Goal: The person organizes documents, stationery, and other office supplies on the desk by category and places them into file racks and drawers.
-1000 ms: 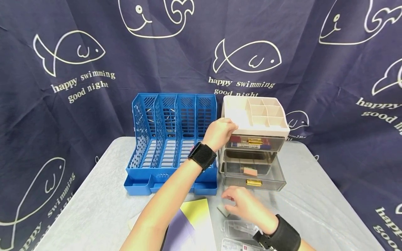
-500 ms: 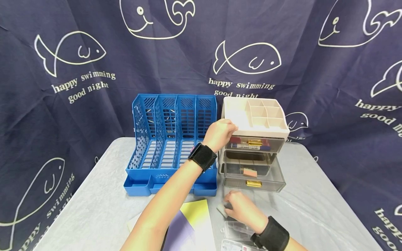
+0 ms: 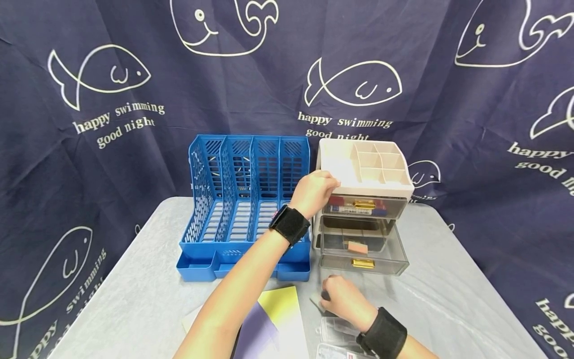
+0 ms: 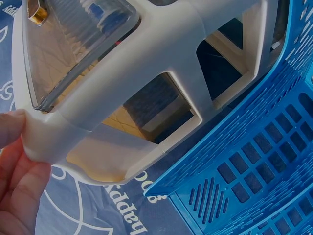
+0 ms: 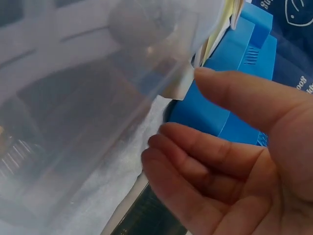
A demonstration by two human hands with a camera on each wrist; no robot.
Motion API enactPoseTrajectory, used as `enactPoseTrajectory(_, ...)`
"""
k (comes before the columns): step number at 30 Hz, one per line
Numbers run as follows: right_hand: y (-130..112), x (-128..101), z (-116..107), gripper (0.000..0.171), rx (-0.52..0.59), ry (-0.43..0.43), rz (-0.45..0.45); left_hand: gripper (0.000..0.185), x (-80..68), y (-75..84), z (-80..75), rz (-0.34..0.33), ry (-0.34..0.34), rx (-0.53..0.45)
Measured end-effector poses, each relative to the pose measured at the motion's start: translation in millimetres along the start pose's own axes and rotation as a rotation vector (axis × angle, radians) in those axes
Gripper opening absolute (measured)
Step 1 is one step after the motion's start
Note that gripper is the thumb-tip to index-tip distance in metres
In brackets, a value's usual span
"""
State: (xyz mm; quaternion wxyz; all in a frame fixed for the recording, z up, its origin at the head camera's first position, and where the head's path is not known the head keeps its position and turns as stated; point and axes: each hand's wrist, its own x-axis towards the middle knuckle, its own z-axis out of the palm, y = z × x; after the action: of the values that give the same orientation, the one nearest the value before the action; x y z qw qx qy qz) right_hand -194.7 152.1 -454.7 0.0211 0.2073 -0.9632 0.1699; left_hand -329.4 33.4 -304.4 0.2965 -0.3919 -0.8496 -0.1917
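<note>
1. At the left front corner of the cream drawer organizer (image 3: 364,164), the left hand (image 3: 314,192) grips its frame.
2. Below that grip, the right hand (image 3: 343,299) rests curled on a small grey pad (image 3: 316,300); whether it grasps it cannot be told.

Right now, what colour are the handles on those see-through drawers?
Gold, on both drawer handles; the head view shows them best.

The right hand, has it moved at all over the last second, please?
Yes. The right hand has drawn back from the open lower drawer toward the table's near edge, now lying low on it.
</note>
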Motion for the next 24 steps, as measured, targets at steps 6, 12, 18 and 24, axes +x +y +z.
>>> enactPoseTrajectory(6,-1.7,1.7,0.1,0.046,-0.008,-0.015,-0.008,0.016,0.0,-0.8,1.2,0.002,0.005,0.0)
enactPoseTrajectory(12,-3.8,2.0,0.0,0.035,0.032,-0.063,-0.01,0.017,-0.4,-0.5,0.8,-0.007,-0.003,0.002)
enactPoseTrajectory(18,-4.8,1.9,-1.5,0.026,0.05,-0.09,-0.019,0.015,0.0,-1.0,0.5,0.003,0.003,0.024)
enactPoseTrajectory(24,-4.4,2.5,-0.1,0.024,0.017,-0.057,-0.052,0.014,0.8,-1.3,0.4,0.009,-0.006,0.032)
